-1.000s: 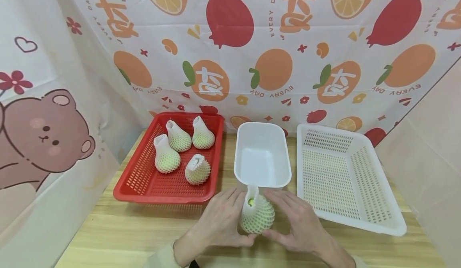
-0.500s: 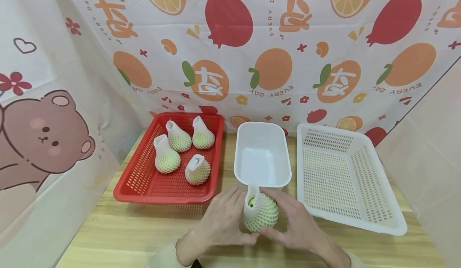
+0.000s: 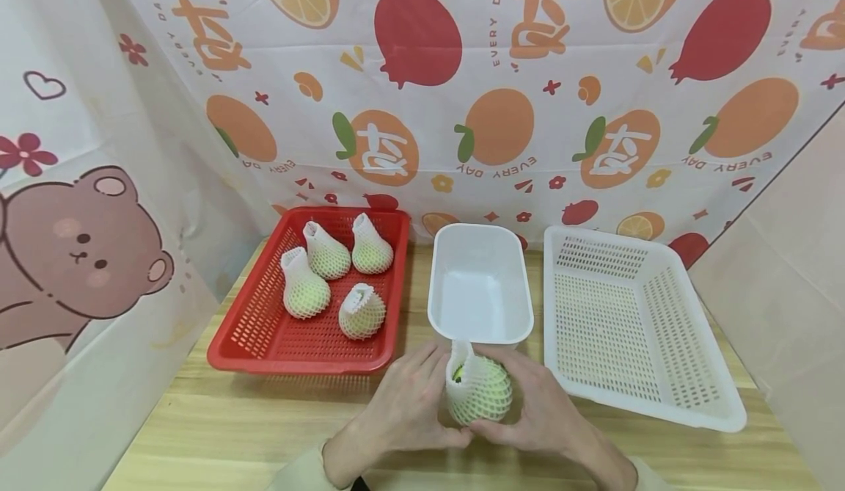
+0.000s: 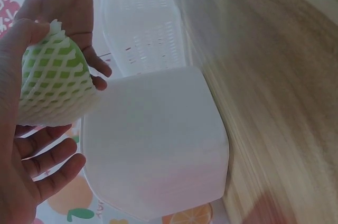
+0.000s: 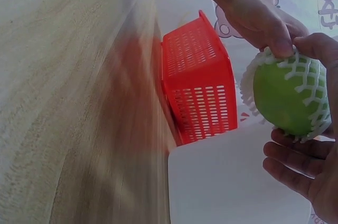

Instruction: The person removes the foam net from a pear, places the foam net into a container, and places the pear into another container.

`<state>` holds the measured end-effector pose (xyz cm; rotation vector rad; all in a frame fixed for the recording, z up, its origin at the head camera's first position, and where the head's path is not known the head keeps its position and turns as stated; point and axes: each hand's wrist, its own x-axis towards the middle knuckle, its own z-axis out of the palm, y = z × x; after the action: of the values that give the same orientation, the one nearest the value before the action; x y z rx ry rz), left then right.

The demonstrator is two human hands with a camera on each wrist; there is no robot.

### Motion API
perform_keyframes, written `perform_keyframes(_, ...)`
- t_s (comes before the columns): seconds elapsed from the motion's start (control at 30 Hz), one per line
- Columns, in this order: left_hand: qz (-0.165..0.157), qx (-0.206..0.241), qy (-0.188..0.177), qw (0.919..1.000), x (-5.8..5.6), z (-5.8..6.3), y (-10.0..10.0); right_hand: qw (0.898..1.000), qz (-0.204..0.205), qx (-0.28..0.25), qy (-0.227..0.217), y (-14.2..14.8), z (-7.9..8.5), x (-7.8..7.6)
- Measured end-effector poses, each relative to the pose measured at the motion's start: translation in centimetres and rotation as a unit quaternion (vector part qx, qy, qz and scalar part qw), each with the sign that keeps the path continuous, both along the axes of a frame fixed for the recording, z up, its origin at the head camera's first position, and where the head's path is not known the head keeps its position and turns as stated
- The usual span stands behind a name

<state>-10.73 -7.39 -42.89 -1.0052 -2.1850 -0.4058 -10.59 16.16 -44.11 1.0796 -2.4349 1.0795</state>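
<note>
The left hand (image 3: pixel 411 401) and right hand (image 3: pixel 538 406) hold a green fruit (image 5: pixel 282 100) between them, thumbs on its near side, other fingers partly spread. The fruit, in a white net (image 3: pixel 480 395), is just before the tub (image 3: pixel 480 300).

The head view looks forward and down from above the near side of the surface (image 3: pixel 218 432) to the cloth (image 3: pixel 436 139) behind its far edge, distant enough to take in its left and right edges. From close by the left hand (image 3: pixel 409 401), the left wrist view lies turned on its side, low over the surface, facing the tub (image 3: pixel 480 296) and, towards the right edge, the white basket (image 3: pixel 601 337); the right wrist view, just as close to the right hand (image 3: pixel 548 406) and also sideways, faces the tub and, towards the left edge, the red basket (image 3: pixel 310 346). All three share the held fruit (image 3: pixel 490 394), both hands and the tub.
</note>
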Motion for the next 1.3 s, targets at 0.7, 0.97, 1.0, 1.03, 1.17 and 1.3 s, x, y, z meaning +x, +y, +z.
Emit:
perform_keyframes(0.7,-0.010,-0.008,0.012,0.9998,0.1,0.8,-2.4,0.995,-0.061,0.073,0.038,2.0,0.8,0.1)
perform_keyframes(0.97,-0.012,-0.033,0.048,0.9982,-0.2,2.1,-3.1,0.987,-0.083,0.125,0.059,2.3,1.3,0.1)
perform_keyframes(1.0,-0.014,-0.036,0.051,0.9979,-0.2,2.3,-3.2,0.986,-0.086,0.132,0.059,2.3,1.4,0.2)
perform_keyframes(1.03,-0.017,-0.040,0.055,0.9976,-0.2,2.5,-3.2,0.985,-0.088,0.138,0.056,2.2,1.4,0.2)
perform_keyframes(1.17,-0.024,-0.061,0.072,0.9953,-0.3,3.2,-2.9,0.981,-0.097,0.161,0.041,2.1,1.8,0.3)
perform_keyframes(1.3,-0.031,-0.082,0.087,0.9923,-0.4,3.3,-2.3,0.980,-0.099,0.171,0.026,1.8,2.1,0.4)
